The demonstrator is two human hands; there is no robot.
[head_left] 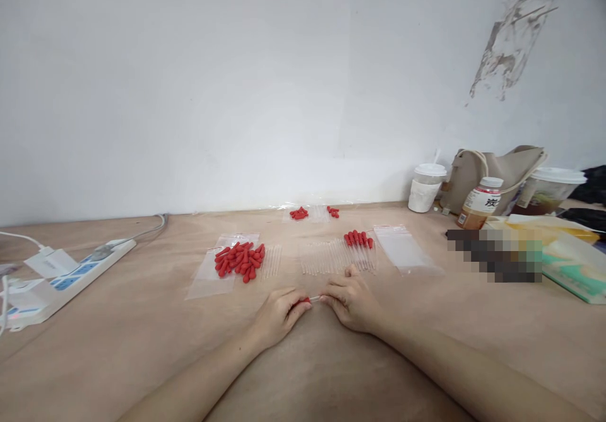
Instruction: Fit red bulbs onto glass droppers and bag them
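Near the table's front, my left hand (282, 313) pinches a red rubber bulb (307, 299), mostly covered by the fingers. A thin clear dropper tube (315, 298) bridges the gap to my right hand (351, 301), whose fingertips are closed on its other end. Whether the tube sits inside the bulb cannot be made out. Beyond my left hand lies a pile of red bulbs (240, 259) on a clear plastic bag (208, 281). Several bare tubes (271, 262) lie beside the pile, and a longer row of tubes (322, 257) lies behind my hands. Droppers with red bulbs fitted (358, 240) lie at that row's right end.
An empty zip bag (402, 248) lies right of the droppers. More red bulbs (298, 213) rest by the wall. At left is a power strip (78, 277) with chargers. A lidded cup (426, 187), a bottle (481, 204) and a beige handbag (509, 166) stand at right.
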